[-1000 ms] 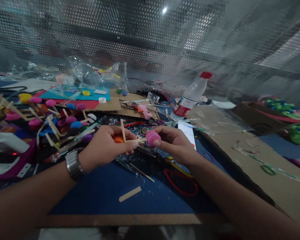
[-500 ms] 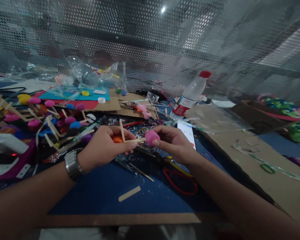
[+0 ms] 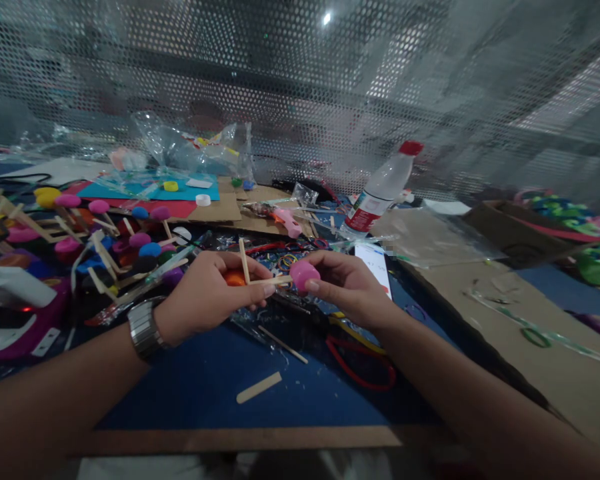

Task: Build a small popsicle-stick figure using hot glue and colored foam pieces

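Observation:
Above the middle of the table my left hand is closed on a small craft-stick frame, whose sticks meet at an angle. An orange rounded piece shows behind the frame, partly covered by my fingers. My right hand pinches a pink rounded piece between thumb and fingers. The pink piece touches or nearly touches the right end of the lower stick; I cannot tell whether it is attached. Below my hands a loose craft stick and a thin stick lie on the blue table.
Many similar stick pieces with coloured rounds crowd the left, beside a purple-and-white device. A bottle stands behind my right hand, with a phone nearer. Red-handled scissors lie below it. Cardboard covers the right side.

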`<state>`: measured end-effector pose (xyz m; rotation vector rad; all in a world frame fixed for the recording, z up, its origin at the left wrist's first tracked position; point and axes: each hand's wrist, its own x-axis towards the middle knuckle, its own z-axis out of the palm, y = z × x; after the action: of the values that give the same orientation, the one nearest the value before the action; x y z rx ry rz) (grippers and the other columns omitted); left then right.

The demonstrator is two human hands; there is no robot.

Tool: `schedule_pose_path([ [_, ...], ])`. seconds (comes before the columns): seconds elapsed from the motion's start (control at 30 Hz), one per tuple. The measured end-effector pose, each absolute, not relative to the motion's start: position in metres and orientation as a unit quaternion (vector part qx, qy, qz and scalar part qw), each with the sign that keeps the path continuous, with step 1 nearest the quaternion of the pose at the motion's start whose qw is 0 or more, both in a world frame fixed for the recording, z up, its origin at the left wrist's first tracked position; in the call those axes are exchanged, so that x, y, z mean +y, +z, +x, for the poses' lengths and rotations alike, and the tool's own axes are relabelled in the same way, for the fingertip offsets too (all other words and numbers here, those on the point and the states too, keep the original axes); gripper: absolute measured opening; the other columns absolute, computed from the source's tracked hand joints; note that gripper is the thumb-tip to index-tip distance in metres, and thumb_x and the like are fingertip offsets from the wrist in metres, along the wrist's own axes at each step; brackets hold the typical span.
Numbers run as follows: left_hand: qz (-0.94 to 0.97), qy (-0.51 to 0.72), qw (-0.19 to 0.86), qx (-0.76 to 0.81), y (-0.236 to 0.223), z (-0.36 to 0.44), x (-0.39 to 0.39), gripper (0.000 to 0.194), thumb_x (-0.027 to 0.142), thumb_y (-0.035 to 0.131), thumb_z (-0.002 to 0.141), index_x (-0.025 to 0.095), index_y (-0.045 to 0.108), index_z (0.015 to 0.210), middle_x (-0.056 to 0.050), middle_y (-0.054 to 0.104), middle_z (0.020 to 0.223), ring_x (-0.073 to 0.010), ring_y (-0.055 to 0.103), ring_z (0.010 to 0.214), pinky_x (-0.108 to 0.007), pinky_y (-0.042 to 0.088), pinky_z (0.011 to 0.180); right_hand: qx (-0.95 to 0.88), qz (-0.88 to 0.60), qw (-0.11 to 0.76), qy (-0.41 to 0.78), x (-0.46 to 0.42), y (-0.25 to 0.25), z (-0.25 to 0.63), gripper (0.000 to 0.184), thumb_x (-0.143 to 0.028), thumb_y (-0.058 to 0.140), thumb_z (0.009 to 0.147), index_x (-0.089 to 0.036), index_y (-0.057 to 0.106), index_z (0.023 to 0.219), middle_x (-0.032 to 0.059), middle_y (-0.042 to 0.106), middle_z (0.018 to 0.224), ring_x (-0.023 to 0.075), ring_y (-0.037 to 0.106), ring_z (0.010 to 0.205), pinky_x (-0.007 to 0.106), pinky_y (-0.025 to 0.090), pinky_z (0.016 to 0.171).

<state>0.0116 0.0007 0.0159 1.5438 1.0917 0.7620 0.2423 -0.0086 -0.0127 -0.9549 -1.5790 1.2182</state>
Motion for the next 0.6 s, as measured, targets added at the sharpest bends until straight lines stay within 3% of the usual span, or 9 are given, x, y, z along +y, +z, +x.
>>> schedule_pose_path([
  [0.27, 0.647, 0.318, 0.523, 0.454, 0.0134, 0.0099, 0.0018, 0.019, 0.028, 0.082, 0.073, 0.014, 0.079, 0.087, -0.003, 0.075, 0.066, -0.0126, 0.068, 0.059, -0.020, 0.055, 0.057, -0.649, -0.382, 0.445, 0.484, -0.0082, -0.0144, 0.2432, 0.034, -0.048, 0.084, 0.076, -0.021, 0.070, 0.089, 0.0020, 0.071, 0.079, 0.0142, 0.063, 0.068, 0.029, 0.054, 0.066],
  [0.6, 0.637, 0.320, 0.538, 0.450, 0.0142, 0.0111, 0.0011, 0.012, 0.021, 0.081, 0.077, 0.014, 0.077, 0.086, 0.001, 0.074, 0.063, -0.0083, 0.067, 0.056, -0.014, 0.053, 0.055, -0.631, -0.372, 0.452, 0.510, -0.0083, -0.0132, 0.2431, 0.031, -0.039, 0.090, 0.071, -0.020, 0.072, 0.087, 0.0008, 0.071, 0.077, 0.0129, 0.063, 0.068, 0.027, 0.053, 0.066],
])
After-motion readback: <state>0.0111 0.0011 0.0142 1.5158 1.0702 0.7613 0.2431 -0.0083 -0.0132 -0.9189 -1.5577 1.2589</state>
